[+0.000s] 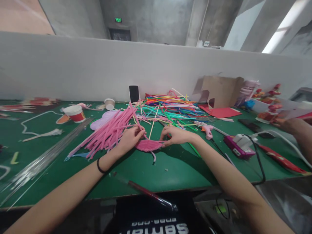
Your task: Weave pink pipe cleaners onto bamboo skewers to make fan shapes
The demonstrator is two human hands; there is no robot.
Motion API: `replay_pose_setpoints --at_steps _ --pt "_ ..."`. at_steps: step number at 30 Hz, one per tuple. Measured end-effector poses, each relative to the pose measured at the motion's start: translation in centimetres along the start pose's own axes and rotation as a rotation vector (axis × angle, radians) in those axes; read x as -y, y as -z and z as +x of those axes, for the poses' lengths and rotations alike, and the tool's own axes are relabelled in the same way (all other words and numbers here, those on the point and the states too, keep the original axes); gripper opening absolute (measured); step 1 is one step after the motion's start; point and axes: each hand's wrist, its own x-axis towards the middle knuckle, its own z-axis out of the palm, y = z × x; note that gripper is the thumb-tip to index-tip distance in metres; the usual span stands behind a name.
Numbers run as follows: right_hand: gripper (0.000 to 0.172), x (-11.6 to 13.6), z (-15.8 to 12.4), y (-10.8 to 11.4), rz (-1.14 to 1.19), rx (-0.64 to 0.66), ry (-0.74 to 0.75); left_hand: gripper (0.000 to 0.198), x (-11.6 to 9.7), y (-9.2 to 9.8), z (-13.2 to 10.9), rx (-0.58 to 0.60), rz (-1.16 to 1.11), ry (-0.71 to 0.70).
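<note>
One long red-handled tool lies nearest, aslant by the front edge of the green-topped table. Just beyond it, two hands meet over one flat, fan-shaped piece of woven pink pipe cleaners, which rests on the table midway between them. The left hand, a single black band on its wrist, has its fingers pinched shut on the piece's left edge, while the right hand curls closed on the right edge. One loose sheaf of pink pipe cleaners fans out to the left, touching the left hand, and one bundle of thin clear wires lies further left. To the right sit one pink glue gun and one magenta-and-white device. Another person's hand rests at the far right. Further back spreads one heap of many-coloured pipe cleaners, too many to count, with two paper cups to the left and one black phone standing upright against the white wall.
</note>
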Motion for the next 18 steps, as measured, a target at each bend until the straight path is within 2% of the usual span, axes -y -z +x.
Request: replay_pose_setpoints --at_steps 2,5,7,10,14,18 --pt "0.026 0.2 0.1 0.1 0.012 -0.003 0.033 0.028 -0.2 0.2 -0.1 0.008 0.065 -0.035" --pt "0.021 0.4 0.0 0.2 -0.001 0.024 0.066 0.027 -0.4 0.7 0.0 0.109 0.155 -0.108" --pt "0.022 0.3 0.0 0.1 -0.010 0.041 0.065 0.030 -0.3 1.0 0.0 0.184 0.249 -0.180" --pt "0.025 0.1 -0.1 -0.1 -0.013 0.054 0.038 0.028 -0.1 1.5 0.1 0.231 0.319 -0.265" --pt "0.036 0.4 -0.3 0.2 0.068 0.046 0.026 0.024 0.0 1.6 0.2 0.296 0.319 -0.232" --pt "0.044 1.1 -0.7 0.8 0.180 0.033 -0.009 0.026 -0.3 1.3 0.1 0.269 0.319 -0.187"
